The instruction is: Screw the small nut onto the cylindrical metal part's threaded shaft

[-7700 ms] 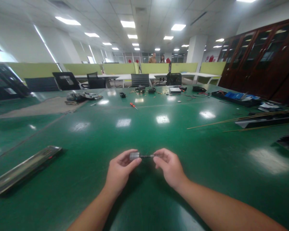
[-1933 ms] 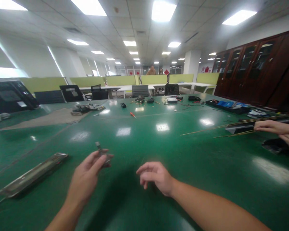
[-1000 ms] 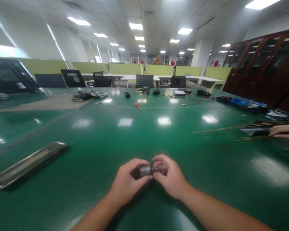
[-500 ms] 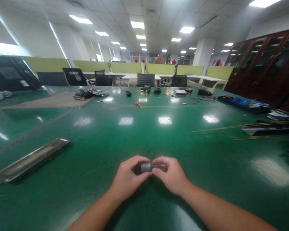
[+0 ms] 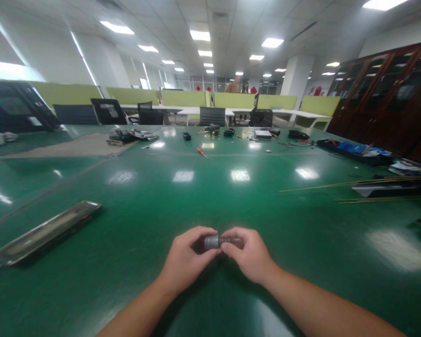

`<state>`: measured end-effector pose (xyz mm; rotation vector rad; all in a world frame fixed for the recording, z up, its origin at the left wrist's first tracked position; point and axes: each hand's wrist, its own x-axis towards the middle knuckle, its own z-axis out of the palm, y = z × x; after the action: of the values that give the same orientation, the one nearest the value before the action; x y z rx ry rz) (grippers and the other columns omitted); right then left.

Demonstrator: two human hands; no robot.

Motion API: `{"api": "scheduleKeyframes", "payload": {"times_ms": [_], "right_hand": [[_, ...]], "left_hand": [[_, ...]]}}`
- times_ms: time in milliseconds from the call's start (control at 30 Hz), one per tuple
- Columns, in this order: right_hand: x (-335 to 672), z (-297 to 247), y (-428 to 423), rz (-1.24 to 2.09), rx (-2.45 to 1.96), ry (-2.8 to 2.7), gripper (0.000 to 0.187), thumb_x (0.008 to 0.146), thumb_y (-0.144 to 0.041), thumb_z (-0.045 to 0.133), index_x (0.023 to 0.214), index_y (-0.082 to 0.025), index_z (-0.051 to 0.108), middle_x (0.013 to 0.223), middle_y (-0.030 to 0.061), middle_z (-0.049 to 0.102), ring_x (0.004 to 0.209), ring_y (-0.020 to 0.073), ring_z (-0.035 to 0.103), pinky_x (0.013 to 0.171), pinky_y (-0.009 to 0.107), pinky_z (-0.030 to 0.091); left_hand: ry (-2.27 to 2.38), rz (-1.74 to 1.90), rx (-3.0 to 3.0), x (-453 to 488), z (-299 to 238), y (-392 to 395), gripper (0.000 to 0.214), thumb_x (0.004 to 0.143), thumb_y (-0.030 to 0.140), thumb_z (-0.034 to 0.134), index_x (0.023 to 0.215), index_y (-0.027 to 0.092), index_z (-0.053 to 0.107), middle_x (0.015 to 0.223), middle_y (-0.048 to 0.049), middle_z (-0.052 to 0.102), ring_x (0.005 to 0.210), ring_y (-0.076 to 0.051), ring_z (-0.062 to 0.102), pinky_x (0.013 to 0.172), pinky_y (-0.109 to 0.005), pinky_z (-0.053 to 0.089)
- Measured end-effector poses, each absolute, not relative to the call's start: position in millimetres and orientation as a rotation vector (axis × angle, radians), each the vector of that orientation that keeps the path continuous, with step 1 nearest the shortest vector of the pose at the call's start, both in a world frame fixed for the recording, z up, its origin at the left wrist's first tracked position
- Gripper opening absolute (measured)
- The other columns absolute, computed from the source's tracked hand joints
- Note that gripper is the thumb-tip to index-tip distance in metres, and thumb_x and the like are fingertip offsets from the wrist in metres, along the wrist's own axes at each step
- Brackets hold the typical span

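Between my two hands, low in the middle of the view, lies a small grey metal cylinder with a thin stepped shaft (image 5: 211,242). Its thick end points left and its shaft points right. My left hand (image 5: 187,255) curls thumb and fingers around the thick end. The shaft is pinched between the thumb and fingers of my right hand (image 5: 249,252), which partly hide it. Both sets of fingertips almost meet around the piece, just above the green tabletop (image 5: 210,206). I cannot make out the exact kind of part.
On the left lies a long clear-lidded case (image 5: 45,231). An orange-handled screwdriver (image 5: 201,152) rests farther back. Thin brass-coloured rods (image 5: 315,187) stick out from the right, near a black tray with blue items (image 5: 354,150). Small parts and black boxes line the far edge.
The cylinder has shifted very slightly left between my fingers. Both hands keep nearly the same grip and place.
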<state>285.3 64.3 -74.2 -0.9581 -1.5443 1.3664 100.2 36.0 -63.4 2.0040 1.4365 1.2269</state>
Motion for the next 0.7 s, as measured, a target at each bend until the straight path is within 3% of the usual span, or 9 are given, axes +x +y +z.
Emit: {"api": "scheduleKeyframes", "payload": {"times_ms": [700], "right_hand": [[285.3, -73.7, 64.7, 1.378, -0.945, -1.514, 0.013, 0.074, -0.020, 0.065, 0.085, -0.015, 0.071, 0.069, 0.0006, 0.067, 0.061, 0.0133, 0.059, 0.059, 0.024, 0.046]], "left_hand": [[1.483, 1.206, 1.967, 99.5, -64.5, 36.5, 0.023, 0.075, 0.024, 0.076, 0.097, 0.023, 0.072, 0.094, -0.0012, 0.073, 0.086, -0.019, 0.068, 0.079, -0.028, 0.052]]}}
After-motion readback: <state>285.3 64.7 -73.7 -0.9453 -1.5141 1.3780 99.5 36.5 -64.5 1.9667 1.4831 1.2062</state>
